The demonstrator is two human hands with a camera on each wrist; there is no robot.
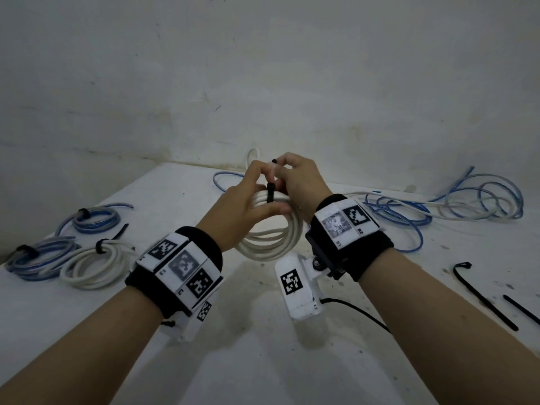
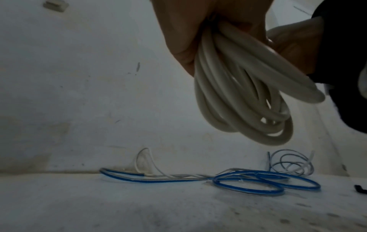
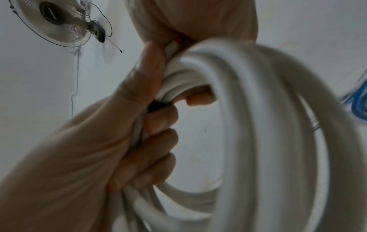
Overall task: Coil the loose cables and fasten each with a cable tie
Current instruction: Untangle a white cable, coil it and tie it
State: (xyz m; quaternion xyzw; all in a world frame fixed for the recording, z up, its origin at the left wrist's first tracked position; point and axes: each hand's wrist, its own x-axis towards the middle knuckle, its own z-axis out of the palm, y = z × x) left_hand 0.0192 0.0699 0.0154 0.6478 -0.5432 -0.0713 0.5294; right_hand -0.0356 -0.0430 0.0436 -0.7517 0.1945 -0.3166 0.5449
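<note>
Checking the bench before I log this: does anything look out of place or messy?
Only the loose blue and white cables, which sprawl tangled at the right rear of the table, not yet coiled. Three tied coils lie at the left. Both hands hold the white coil with a black tie round it.

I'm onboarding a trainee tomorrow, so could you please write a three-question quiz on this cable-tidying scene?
1. True or false: the white coil in the hands lies flat on the table.
2. How many tied coils lie at the person's left? A) one B) three C) five
3. Fill in: the right hand pinches the black ____ wrapped around the coil.

Key:
1. False; the left hand holds it up.
2. B: two blue coils, one white tied coil.
3. Cable tie.
</note>
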